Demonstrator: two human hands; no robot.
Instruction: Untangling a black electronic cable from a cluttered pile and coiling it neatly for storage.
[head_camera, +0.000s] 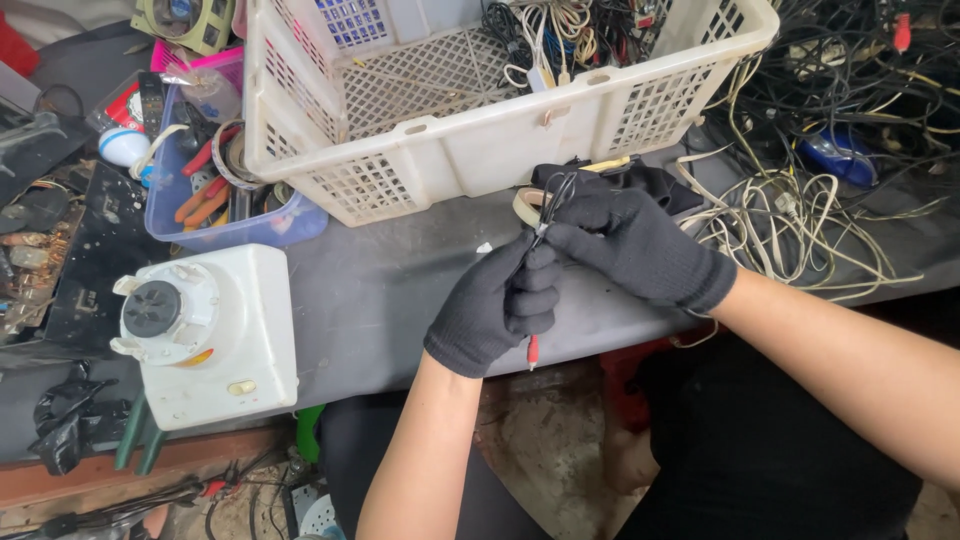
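Note:
Both my hands wear black knit gloves and meet over the front edge of a dark grey table (380, 290). My left hand (500, 305) is closed around a thin black cable (545, 215) whose red plug (533, 350) hangs out below the fist. My right hand (625, 240) pinches the same cable just above, where it loops up between the fingers. A roll of pale tape (527, 203) lies on the table right behind my hands, partly hidden by them.
A white lattice basket (500, 130) full of cables stands behind. A blue tub (235, 225) of tools and a white blender base (215, 335) sit at left. Tangled white wires (790, 225) and black cables (850, 70) fill the right. A circuit board (40, 250) lies far left.

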